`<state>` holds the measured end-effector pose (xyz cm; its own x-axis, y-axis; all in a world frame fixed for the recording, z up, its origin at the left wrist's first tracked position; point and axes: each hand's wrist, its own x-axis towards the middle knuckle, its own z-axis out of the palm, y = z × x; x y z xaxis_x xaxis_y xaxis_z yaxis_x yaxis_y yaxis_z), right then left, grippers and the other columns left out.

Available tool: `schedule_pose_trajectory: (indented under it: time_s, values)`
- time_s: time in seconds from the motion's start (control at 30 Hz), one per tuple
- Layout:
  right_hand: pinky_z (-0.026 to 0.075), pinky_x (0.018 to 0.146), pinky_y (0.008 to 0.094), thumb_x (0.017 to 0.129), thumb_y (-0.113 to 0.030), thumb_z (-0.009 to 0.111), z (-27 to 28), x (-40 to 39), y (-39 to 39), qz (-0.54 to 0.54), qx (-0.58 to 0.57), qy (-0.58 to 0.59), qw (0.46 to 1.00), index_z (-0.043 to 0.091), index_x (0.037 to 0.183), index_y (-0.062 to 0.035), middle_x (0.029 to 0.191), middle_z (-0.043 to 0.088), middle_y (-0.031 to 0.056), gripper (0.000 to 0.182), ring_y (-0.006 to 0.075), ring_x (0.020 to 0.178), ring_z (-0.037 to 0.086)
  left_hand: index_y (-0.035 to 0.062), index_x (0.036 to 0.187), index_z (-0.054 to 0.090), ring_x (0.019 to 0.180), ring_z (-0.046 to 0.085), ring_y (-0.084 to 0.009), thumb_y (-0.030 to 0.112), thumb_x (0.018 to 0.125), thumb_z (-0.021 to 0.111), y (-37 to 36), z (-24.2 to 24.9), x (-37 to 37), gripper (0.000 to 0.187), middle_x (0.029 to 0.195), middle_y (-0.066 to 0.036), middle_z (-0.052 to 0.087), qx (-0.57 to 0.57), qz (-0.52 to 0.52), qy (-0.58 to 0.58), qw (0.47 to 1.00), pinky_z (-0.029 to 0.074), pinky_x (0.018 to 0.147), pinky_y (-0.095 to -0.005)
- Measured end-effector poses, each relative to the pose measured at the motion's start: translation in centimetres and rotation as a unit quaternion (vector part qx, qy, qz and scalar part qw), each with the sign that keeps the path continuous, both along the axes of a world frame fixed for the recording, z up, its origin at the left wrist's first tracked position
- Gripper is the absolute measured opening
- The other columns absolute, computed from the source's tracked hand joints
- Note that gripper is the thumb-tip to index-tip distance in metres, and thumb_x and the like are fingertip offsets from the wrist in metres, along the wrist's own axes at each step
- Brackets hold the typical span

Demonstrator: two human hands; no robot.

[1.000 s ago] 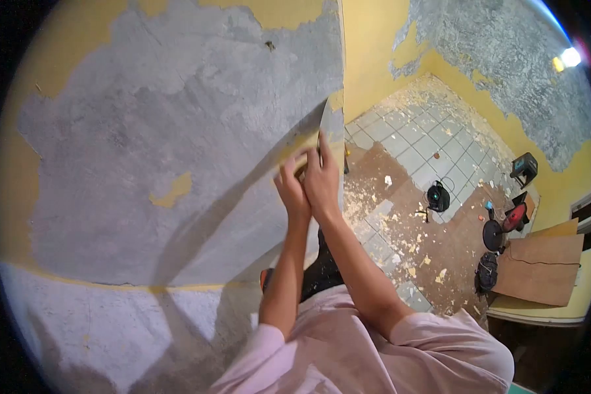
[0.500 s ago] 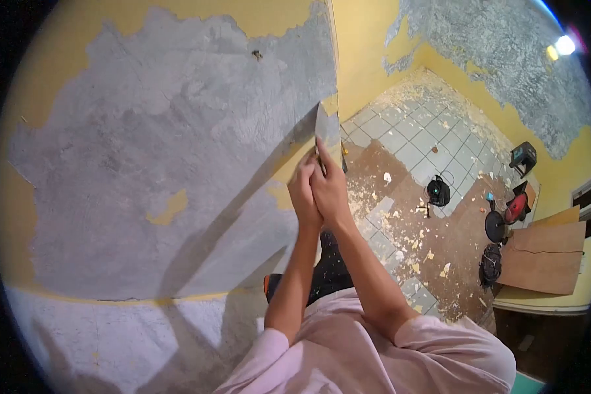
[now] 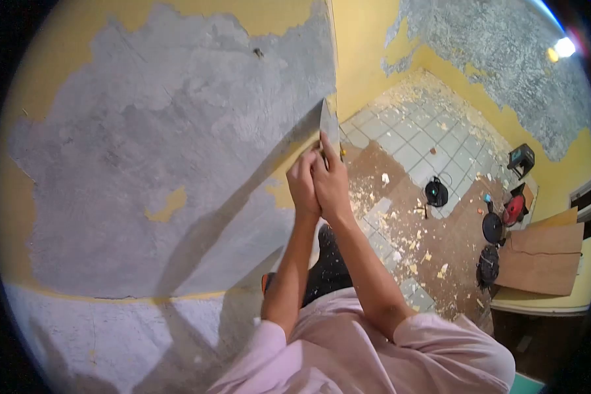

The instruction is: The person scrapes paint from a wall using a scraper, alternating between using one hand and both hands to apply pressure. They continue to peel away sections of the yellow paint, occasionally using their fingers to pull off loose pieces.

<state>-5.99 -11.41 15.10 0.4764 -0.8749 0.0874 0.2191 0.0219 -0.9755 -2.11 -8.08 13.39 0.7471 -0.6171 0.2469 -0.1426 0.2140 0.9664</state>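
A metal scraper [image 3: 328,119] lies with its blade against the wall [image 3: 177,125] at its right-hand edge, where grey plaster meets yellow paint. My right hand [image 3: 331,184] is wrapped round the handle, its index finger stretched along the blade. Pressed against it from the left, my left hand [image 3: 303,182] is closed round the handle too. The fingers hide most of the handle. A strip of yellow paint [image 3: 294,157] remains beside the hands, and a dark shadow falls across the plaster.
Paint flakes [image 3: 414,268] litter the tiled floor [image 3: 400,134] and brown sheeting. A small stool [image 3: 521,160], a black device [image 3: 436,192], a red-and-black object [image 3: 514,210], a dark bundle [image 3: 488,266] and wooden boards [image 3: 545,259] stand or lie on the right.
The scraper's blade tip and both hands have shifted slightly along the wall edge, upward in the view. The yellow patch by the blade's tip looks smaller.
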Motion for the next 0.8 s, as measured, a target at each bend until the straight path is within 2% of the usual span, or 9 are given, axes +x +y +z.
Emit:
schedule_pose_trajectory:
  time_s: [0.03, 0.07, 0.17, 0.2, 0.23, 0.43, 0.53, 0.63, 0.8]
  values:
    - [0.039, 0.056, 0.0201, 0.093, -0.013, 0.046, 0.2, 0.2, -0.1, -0.039, 0.006, -0.028, 0.999, 0.041, 0.134, -0.0038, 0.079, 0.054, 0.0009, 0.042, 0.0044, 0.063, 0.044, -0.0040, 0.120, 0.052, 0.108, 0.053, -0.0206, 0.022, 0.093, 0.038, 0.3, 1.1, 0.2, 0.040, 0.116, -0.015, 0.056, 0.007, -0.036, 0.035, 0.999, 0.039, 0.093, -0.0287]
    - [0.039, 0.056, 0.0198, 0.093, -0.014, 0.046, 0.6, -0.4, 0.1, -0.013, 0.046, -0.035, 0.998, 0.041, 0.134, -0.0041, 0.080, 0.055, 0.0011, 0.042, 0.0043, 0.064, 0.044, -0.0043, 0.109, 0.060, 0.078, 0.055, -0.0130, 0.019, 0.091, 0.039, 0.1, 0.5, -0.7, 0.036, 0.095, -0.009, 0.063, -0.068, -0.010, 0.055, 0.996, 0.043, 0.068, -0.0280]
    - [0.039, 0.055, 0.0213, 0.093, -0.015, 0.046, -2.1, -1.0, 0.7, 0.008, -0.036, 0.009, 0.999, 0.040, 0.135, -0.0053, 0.076, 0.054, 0.0020, 0.043, 0.0049, 0.063, 0.044, -0.0035, 0.110, 0.060, 0.075, 0.056, -0.0129, 0.020, 0.091, 0.038, 0.5, -0.7, -2.3, 0.037, 0.093, -0.009, 0.064, -0.116, 0.068, 0.061, 0.989, 0.043, 0.067, -0.0273]
    - [0.041, 0.057, 0.0229, 0.093, -0.015, 0.045, -0.5, -0.6, -0.2, -0.018, -0.032, 0.036, 0.999, 0.041, 0.134, -0.0048, 0.078, 0.057, 0.0056, 0.042, 0.0068, 0.064, 0.046, -0.0027, 0.110, 0.060, 0.077, 0.057, -0.0137, 0.020, 0.091, 0.038, -1.2, -2.2, -0.9, 0.037, 0.095, -0.010, 0.064, -0.170, 0.041, 0.179, 0.968, 0.043, 0.067, -0.0276]
    - [0.041, 0.057, 0.0229, 0.093, -0.015, 0.045, 0.2, -0.4, -0.4, -0.018, -0.024, 0.040, 0.999, 0.041, 0.134, -0.0048, 0.078, 0.057, 0.0056, 0.042, 0.0068, 0.064, 0.046, -0.0024, 0.109, 0.060, 0.085, 0.058, -0.0159, 0.021, 0.091, 0.039, -1.0, -1.6, 0.6, 0.037, 0.100, -0.011, 0.063, 0.026, 0.073, -0.116, 0.990, 0.044, 0.071, -0.0280]
    - [0.042, 0.058, 0.0251, 0.092, -0.017, 0.047, 0.1, -1.0, -0.9, -0.041, -0.090, -0.001, 0.995, 0.040, 0.134, -0.0040, 0.075, 0.056, 0.0053, 0.044, 0.0082, 0.063, 0.045, -0.0040, 0.109, 0.060, 0.097, 0.056, -0.0175, 0.021, 0.090, 0.040, -1.0, 0.1, -2.4, 0.037, 0.108, -0.013, 0.061, -0.114, 0.039, 0.171, 0.978, 0.043, 0.082, -0.0271]
    - [0.041, 0.057, 0.0233, 0.092, -0.017, 0.048, 0.4, -0.9, -1.3, -0.022, 0.027, 0.002, 0.999, 0.040, 0.134, -0.0046, 0.076, 0.055, 0.0042, 0.044, 0.0073, 0.064, 0.045, -0.0047, 0.108, 0.060, 0.100, 0.055, -0.0182, 0.020, 0.090, 0.040, -1.5, -0.3, -0.7, 0.036, 0.110, -0.012, 0.059, 0.000, 0.008, 0.152, 0.988, 0.042, 0.085, -0.0272]
    - [0.040, 0.057, 0.0230, 0.092, -0.017, 0.048, 1.4, -1.7, -1.9, 0.002, 0.000, 0.036, 0.999, 0.038, 0.135, -0.0041, 0.075, 0.055, 0.0040, 0.046, 0.0068, 0.064, 0.044, -0.0041, 0.101, 0.061, 0.085, 0.056, -0.0147, 0.021, 0.090, 0.043, -1.7, -1.0, -2.2, 0.033, 0.098, -0.011, 0.061, -0.116, 0.036, 0.127, 0.984, 0.044, 0.076, -0.0277]
    - [0.045, 0.079, 0.0271, 0.093, -0.014, 0.044, 0.4, -1.3, -3.7, -0.030, 0.022, 0.020, 0.999, 0.040, 0.131, 0.0025, 0.113, 0.058, 0.0192, 0.042, 0.0178, 0.092, 0.057, -0.0046, 0.104, 0.060, 0.096, 0.055, -0.0196, 0.019, 0.090, 0.041, -3.4, 1.0, -1.5, 0.034, 0.106, -0.014, 0.059, -0.055, 0.002, 0.118, 0.991, 0.042, 0.084, -0.0299]
